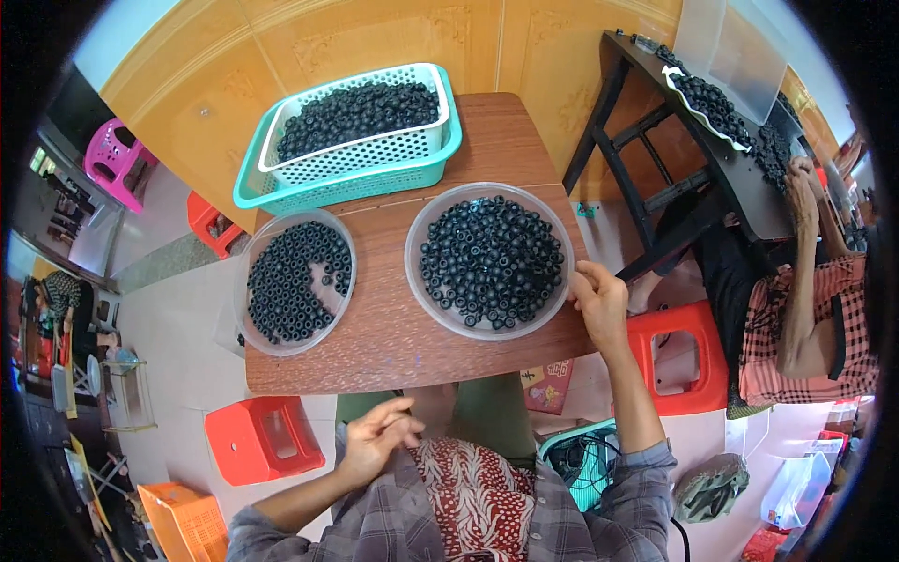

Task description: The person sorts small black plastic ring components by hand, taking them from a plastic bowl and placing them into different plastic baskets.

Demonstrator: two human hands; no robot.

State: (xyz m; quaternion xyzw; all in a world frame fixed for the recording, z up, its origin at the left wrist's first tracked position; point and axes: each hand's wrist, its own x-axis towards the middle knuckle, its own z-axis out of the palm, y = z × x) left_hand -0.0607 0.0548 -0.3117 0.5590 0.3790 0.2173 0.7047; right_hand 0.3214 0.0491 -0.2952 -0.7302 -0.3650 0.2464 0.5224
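Observation:
My left hand is above my lap, just in front of the table's near edge, with its fingers loosely bent and apart and nothing visible in them. At the right side of the table my right hand has its thumb and fingers closed at the rim of a clear round plastic tub. Many small black ring-shaped beads fill this tub. To its left stands a second clear round tub, holding similar black rings in a flatter layer with a gap at the right.
At the back of the brown table, a white basket heaped with black pieces sits inside a turquoise basket. Red stools flank the table. On the right, another person works at a dark table with black pieces.

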